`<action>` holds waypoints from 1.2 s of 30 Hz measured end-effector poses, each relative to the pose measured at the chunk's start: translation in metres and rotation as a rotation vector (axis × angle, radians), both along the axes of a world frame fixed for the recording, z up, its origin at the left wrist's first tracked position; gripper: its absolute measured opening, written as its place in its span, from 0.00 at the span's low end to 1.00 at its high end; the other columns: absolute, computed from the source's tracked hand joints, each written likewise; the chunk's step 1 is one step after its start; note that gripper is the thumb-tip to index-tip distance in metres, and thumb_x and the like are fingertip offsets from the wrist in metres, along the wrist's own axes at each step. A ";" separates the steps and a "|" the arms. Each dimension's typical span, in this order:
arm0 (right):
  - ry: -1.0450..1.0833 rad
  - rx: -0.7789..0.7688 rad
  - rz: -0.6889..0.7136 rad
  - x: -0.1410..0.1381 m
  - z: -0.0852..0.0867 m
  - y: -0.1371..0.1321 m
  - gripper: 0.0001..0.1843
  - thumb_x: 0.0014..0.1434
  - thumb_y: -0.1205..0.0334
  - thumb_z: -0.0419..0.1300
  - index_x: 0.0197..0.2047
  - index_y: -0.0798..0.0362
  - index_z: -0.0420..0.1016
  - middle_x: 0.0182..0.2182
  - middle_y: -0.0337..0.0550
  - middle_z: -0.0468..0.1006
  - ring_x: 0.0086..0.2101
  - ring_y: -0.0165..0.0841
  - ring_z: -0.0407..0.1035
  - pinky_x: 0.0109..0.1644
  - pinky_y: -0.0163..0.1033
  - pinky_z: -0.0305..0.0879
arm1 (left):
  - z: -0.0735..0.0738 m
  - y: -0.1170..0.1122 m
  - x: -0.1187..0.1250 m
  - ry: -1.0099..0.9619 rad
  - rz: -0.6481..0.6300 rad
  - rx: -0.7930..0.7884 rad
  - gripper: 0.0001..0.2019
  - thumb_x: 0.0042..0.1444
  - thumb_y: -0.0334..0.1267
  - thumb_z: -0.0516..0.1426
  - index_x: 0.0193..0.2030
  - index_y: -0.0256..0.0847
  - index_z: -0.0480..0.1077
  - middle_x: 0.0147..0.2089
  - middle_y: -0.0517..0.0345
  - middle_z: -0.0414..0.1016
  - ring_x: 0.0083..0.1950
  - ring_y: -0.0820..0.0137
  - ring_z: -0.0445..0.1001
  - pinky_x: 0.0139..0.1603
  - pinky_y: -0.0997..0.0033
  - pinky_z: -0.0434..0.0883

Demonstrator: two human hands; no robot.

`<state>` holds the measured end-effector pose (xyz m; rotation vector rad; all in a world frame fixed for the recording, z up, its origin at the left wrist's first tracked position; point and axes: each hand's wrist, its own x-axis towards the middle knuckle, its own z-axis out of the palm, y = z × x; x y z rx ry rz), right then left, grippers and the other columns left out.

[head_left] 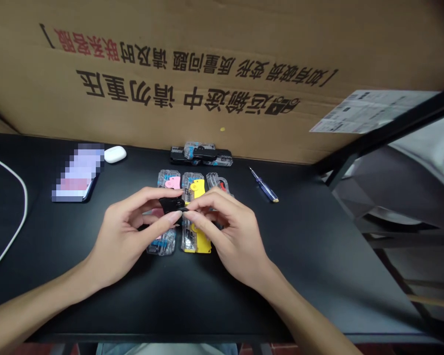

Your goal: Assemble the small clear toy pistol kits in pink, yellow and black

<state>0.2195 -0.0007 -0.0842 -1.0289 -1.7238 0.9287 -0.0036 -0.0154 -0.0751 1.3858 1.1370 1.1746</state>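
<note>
left hand, right hand: grips clamped on small black plastic piece, above clear plastic packs on black desk

**Room Around the Hands**

The hands were over a row of clear plastic packs, and the packs stood right under them. A stack of packs lay behind that row. The tabletop gave room to pass between the row and a screwdriver on the right. On the left, a blurred phone and a white earbud case stood in the way. A big cardboard box blocked the back.
</note>
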 end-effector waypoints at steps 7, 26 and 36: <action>0.041 -0.012 0.005 0.001 -0.004 0.002 0.03 0.75 0.59 0.71 0.45 0.45 0.84 0.38 0.38 0.81 0.35 0.33 0.75 0.39 0.40 0.73 | -0.004 0.002 0.000 -0.042 -0.015 -0.101 0.13 0.64 0.45 0.76 0.55 0.54 0.91 0.53 0.55 0.89 0.40 0.70 0.84 0.36 0.77 0.88; 0.131 -0.116 -0.048 -0.006 -0.005 -0.006 0.07 0.72 0.59 0.74 0.45 0.47 0.81 0.35 0.35 0.80 0.33 0.29 0.74 0.38 0.36 0.71 | -0.010 0.001 -0.001 0.083 -0.005 0.154 0.13 0.67 0.38 0.74 0.56 0.58 0.91 0.55 0.62 0.93 0.47 0.69 0.91 0.48 0.74 0.92; 0.078 -0.068 0.076 -0.002 -0.004 -0.003 0.02 0.77 0.63 0.68 0.48 0.47 0.83 0.40 0.36 0.78 0.36 0.29 0.72 0.42 0.36 0.70 | -0.010 0.000 0.001 0.007 -0.036 0.159 0.16 0.68 0.33 0.73 0.57 0.59 0.90 0.54 0.65 0.92 0.43 0.72 0.91 0.46 0.71 0.93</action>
